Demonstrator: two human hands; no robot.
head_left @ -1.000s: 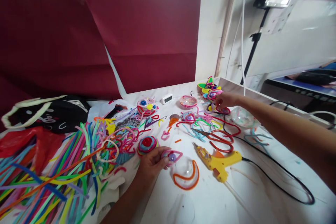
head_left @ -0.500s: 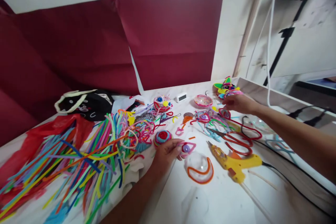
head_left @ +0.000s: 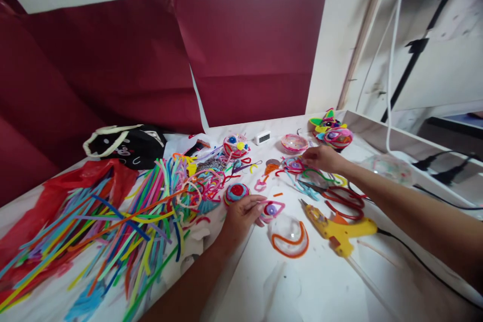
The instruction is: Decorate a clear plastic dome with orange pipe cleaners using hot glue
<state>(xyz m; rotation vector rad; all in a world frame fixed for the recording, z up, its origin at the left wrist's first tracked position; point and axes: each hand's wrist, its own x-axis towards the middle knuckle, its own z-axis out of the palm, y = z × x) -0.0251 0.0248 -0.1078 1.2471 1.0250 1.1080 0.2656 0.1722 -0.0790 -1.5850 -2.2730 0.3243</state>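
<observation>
My left hand (head_left: 243,214) rests on the white table (head_left: 313,287), fingers pinched on a small pink pipe-cleaner eye with a purple centre (head_left: 272,209). Just below it lies a clear plastic half-dome edged with an orange pipe cleaner (head_left: 290,238). A red-and-blue coiled ball (head_left: 236,193) sits just behind the left hand. My right hand (head_left: 320,158) reaches to the back of the table, fingers curled down over a tangle of pink, green and blue pipe-cleaner shapes (head_left: 298,168); what it grips is hidden.
A yellow glue gun (head_left: 337,229) with a black cord lies right of the dome, red-handled scissors (head_left: 341,198) behind it. A big pile of coloured pipe cleaners (head_left: 113,231) covers the left. Finished decorated balls (head_left: 334,133), a pink bowl (head_left: 294,143), a small white clock (head_left: 262,137) and a black bag (head_left: 128,146) line the back.
My right hand has drawn back from the decorated balls at the far right toward the pipe-cleaner tangle in the middle. The left hand stays on the pink eye. The view has swung left.
</observation>
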